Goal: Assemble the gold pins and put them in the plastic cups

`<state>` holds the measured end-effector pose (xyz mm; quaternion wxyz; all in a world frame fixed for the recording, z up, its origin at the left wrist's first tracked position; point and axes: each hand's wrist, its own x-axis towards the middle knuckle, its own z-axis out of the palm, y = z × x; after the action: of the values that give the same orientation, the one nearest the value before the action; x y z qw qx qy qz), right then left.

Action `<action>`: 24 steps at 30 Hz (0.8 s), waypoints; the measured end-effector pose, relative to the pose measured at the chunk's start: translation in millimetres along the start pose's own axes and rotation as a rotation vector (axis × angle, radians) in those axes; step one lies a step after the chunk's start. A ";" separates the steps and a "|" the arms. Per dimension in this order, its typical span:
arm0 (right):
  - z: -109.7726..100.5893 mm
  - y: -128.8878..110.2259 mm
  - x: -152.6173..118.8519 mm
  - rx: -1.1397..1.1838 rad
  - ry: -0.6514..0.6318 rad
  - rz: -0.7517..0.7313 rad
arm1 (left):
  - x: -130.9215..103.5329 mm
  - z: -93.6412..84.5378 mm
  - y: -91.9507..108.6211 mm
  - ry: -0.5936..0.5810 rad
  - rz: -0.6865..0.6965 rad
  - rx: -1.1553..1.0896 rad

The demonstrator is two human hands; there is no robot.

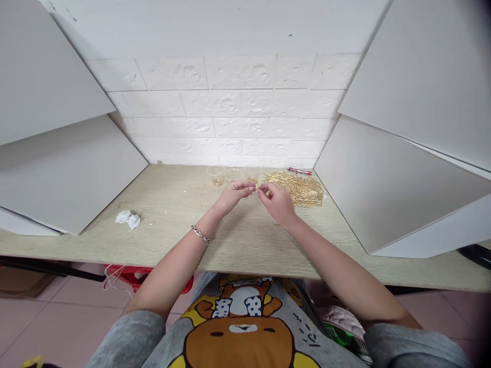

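My left hand and my right hand meet above the middle of the table, fingertips almost touching. Each has thumb and forefinger pinched together. Whatever is between the fingertips is too small to name. Just right of my right hand spreads a pile of thin gold-coloured sticks or tubes. Behind my left hand lie small clusters of gold pieces, near thin clear rings on the tabletop.
A red marker-like tube lies behind the pile, by the white brick-patterned wall. Crumpled white tissue rests at the left of the table. Pale boards stand on the left, with more boards on the right.
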<state>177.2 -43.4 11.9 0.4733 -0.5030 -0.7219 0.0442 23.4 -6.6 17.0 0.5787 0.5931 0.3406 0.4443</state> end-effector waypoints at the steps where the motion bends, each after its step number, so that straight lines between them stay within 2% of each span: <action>1: -0.1 -0.2 -0.1 0.001 -0.001 0.000 | 0.0 0.0 0.0 -0.002 0.001 -0.001; 16: 0.7 -2.0 -1.1 -0.008 -0.020 0.018 | -1.9 1.6 4.4 -0.037 0.063 0.109; 24: 0.1 -1.5 -1.2 0.025 -0.040 0.037 | -3.6 2.9 4.8 0.027 0.156 0.308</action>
<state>176.1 -45.0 12.0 0.4641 -0.5095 -0.7210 0.0719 24.3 -11.4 21.5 0.4401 0.6934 0.3654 0.4380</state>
